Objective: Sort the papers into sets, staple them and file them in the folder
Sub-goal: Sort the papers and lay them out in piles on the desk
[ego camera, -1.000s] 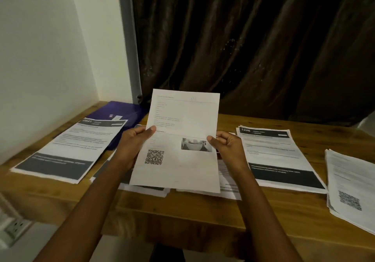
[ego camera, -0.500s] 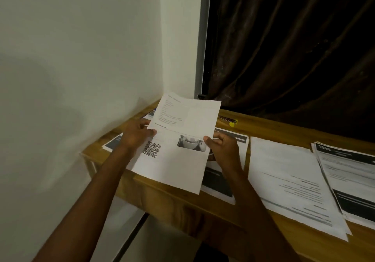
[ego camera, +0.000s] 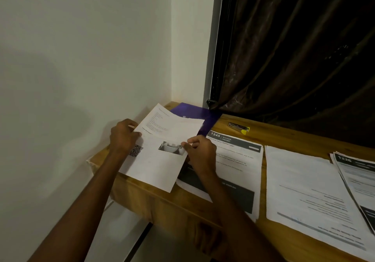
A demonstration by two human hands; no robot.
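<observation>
A white sheet (ego camera: 162, 160) with a QR code and a small photo hangs low over the left end of the wooden table (ego camera: 261, 134). My left hand (ego camera: 123, 136) pinches its left edge and my right hand (ego camera: 199, 152) pinches its right edge. Behind the sheet, in the back corner, lies the purple folder (ego camera: 205, 117). A stapler (ego camera: 239, 127) with a yellow tip lies further right at the back. A paper set headed 1345 (ego camera: 235, 160) lies just right of my right hand.
More printed sheets (ego camera: 304, 192) lie to the right, and another dark-headed pile (ego camera: 357, 178) overlaps them at the frame's edge. A white wall bounds the table on the left. A dark curtain (ego camera: 294, 48) hangs behind it.
The view has swung left. Both hands have carried the sheet left and down, from in front of me to low over the table's left end near the wall.
</observation>
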